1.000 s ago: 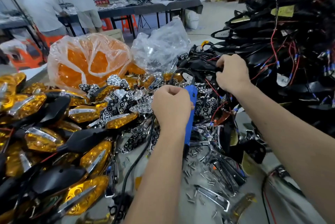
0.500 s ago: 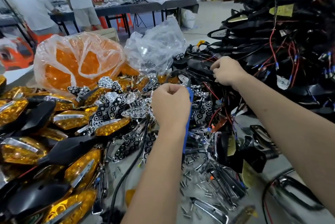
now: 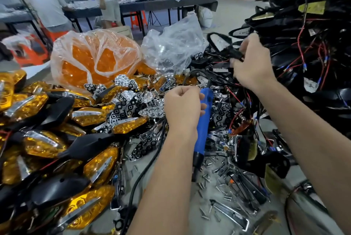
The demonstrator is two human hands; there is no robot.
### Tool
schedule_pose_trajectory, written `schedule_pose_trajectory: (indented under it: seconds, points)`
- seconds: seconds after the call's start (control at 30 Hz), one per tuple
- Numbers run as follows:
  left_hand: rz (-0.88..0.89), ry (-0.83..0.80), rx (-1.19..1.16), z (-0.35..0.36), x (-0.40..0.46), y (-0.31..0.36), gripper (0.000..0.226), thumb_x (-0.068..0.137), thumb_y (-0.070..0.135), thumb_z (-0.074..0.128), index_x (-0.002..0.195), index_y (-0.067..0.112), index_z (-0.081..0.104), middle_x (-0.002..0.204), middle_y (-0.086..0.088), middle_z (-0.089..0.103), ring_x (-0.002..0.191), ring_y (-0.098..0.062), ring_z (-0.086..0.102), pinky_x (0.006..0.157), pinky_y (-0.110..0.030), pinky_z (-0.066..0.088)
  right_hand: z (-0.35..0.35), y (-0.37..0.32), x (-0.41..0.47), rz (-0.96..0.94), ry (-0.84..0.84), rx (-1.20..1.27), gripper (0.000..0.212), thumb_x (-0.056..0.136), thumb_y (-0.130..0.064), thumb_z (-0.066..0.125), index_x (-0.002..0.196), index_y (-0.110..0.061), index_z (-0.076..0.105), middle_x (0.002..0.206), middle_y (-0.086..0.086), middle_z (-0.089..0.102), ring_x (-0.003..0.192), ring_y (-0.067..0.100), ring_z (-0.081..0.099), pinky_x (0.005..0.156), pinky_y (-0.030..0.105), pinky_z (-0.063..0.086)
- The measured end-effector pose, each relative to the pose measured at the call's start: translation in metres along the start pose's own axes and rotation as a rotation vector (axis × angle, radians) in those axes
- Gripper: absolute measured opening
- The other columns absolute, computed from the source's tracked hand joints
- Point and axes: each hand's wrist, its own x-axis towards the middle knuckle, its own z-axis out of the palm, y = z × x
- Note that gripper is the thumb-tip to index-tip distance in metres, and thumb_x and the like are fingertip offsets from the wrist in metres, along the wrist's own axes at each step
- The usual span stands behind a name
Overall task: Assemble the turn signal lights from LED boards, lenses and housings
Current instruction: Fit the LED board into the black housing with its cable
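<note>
My left hand [image 3: 183,106] grips a blue electric screwdriver [image 3: 202,126] upright over the table's middle, tip pointing down. My right hand [image 3: 250,63] pinches the stem of a black housing [image 3: 221,42] lifted out of the wired pile at the right. Finished turn signals [image 3: 98,164] with amber lenses and black bodies lie heaped at the left. Chrome reflector boards [image 3: 133,101] are scattered behind the screwdriver.
A clear bag of amber lenses [image 3: 95,58] and a second clear bag [image 3: 174,48] stand at the back. Black housings with red wires [image 3: 311,48] tower at the right. Loose screws [image 3: 210,181] litter the table front. Two people [image 3: 47,4] work at far tables.
My right hand has lifted a black housing up out of the wire pile. The left hand with the screwdriver has stayed about where it was.
</note>
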Motion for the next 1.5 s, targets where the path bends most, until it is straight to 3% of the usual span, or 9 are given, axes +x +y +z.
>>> schedule_pose_trajectory:
  seconds: [0.2,0.37,0.5,0.57,0.73,0.87,1.13,1.3,1.5]
  points:
    - [-0.095,-0.051,-0.267,-0.034,0.003,0.032,0.037,0.103,0.046,0.060,0.111,0.010,0.070,0.073,-0.004,0.072,0.060,-0.019,0.068,0.065,-0.033,0.064,-0.017,-0.077,-0.073,-0.298,-0.302,-0.049,0.027,0.082,-0.012,0.079,0.098,-0.018,0.058,0.090,0.000,0.060,0.082,0.018,0.056,0.066,0.023,0.039]
    - [-0.115,0.051,-0.284,-0.094,0.001,0.047,0.020,0.105,0.018,0.054,0.094,0.008,0.067,0.079,-0.007,0.073,0.050,-0.012,0.066,0.044,-0.022,0.052,-0.035,-0.126,-0.115,-0.366,-0.783,0.208,0.027,0.088,-0.029,0.084,0.098,-0.014,0.064,0.078,0.002,0.073,0.061,0.016,0.069,0.057,0.017,0.054]
    - [-0.304,-0.150,-0.808,-0.155,-0.010,0.037,0.037,0.103,0.018,0.049,0.086,-0.008,0.069,0.069,-0.009,0.070,0.046,-0.014,0.065,0.042,-0.019,0.052,-0.044,-0.134,-0.120,-0.383,-1.137,0.599,0.017,0.099,-0.023,0.072,0.106,-0.007,0.069,0.089,0.013,0.077,0.053,0.024,0.069,0.047,0.030,0.056]
    - [-0.361,-0.298,-0.861,-0.170,-0.018,0.030,0.035,0.101,0.022,0.047,0.094,-0.007,0.066,0.075,-0.009,0.066,0.048,-0.015,0.063,0.042,-0.018,0.052,-0.033,-0.129,-0.121,-0.371,-1.085,0.596,0.016,0.100,-0.021,0.071,0.103,-0.006,0.068,0.088,0.015,0.077,0.052,0.024,0.067,0.047,0.031,0.055]
    - [-0.180,-0.102,-0.326,-0.141,-0.034,0.007,0.027,0.111,0.025,0.046,0.099,0.005,0.058,0.066,-0.006,0.066,0.045,-0.015,0.057,0.038,-0.020,0.045,0.012,-0.112,-0.127,-0.209,-0.835,0.502,0.011,0.103,-0.018,0.065,0.099,-0.008,0.066,0.082,0.013,0.076,0.050,0.023,0.060,0.043,0.031,0.049]
    - [-0.192,-0.123,-0.341,-0.132,-0.037,-0.007,0.012,0.106,0.005,0.041,0.107,0.004,0.052,0.075,-0.012,0.065,0.050,-0.019,0.056,0.044,-0.024,0.045,0.026,-0.106,-0.126,-0.210,-0.867,0.661,0.012,0.104,-0.023,0.064,0.105,-0.013,0.070,0.085,0.013,0.076,0.049,0.018,0.052,0.037,0.023,0.034]
    - [-0.052,-0.197,-0.271,-0.128,-0.032,-0.016,0.040,0.100,-0.008,0.037,0.134,0.011,0.046,0.087,-0.016,0.069,0.060,-0.025,0.060,0.053,-0.032,0.050,0.044,-0.090,-0.130,-0.240,-0.793,0.630,0.012,0.101,-0.025,0.070,0.109,-0.027,0.077,0.073,-0.013,0.069,0.046,0.011,0.050,0.043,0.018,0.038]
    - [0.071,-0.299,-0.161,-0.129,-0.025,-0.025,0.050,0.085,0.004,0.046,0.130,0.026,0.044,0.080,-0.013,0.070,0.059,-0.025,0.059,0.051,-0.032,0.048,0.047,-0.084,-0.131,-0.207,-0.756,0.752,0.011,0.095,-0.020,0.077,0.106,-0.020,0.078,0.084,-0.003,0.071,0.045,0.012,0.047,0.043,0.019,0.037]
    - [0.167,-0.326,-0.112,-0.124,-0.023,-0.030,0.046,0.087,0.006,0.049,0.127,0.028,0.042,0.085,-0.014,0.073,0.062,-0.028,0.064,0.055,-0.032,0.053,0.049,-0.081,-0.129,-0.217,-0.670,0.753,0.006,0.094,-0.013,0.075,0.094,-0.008,0.072,0.045,-0.003,0.056,0.035,0.007,0.045,0.039,0.017,0.034]
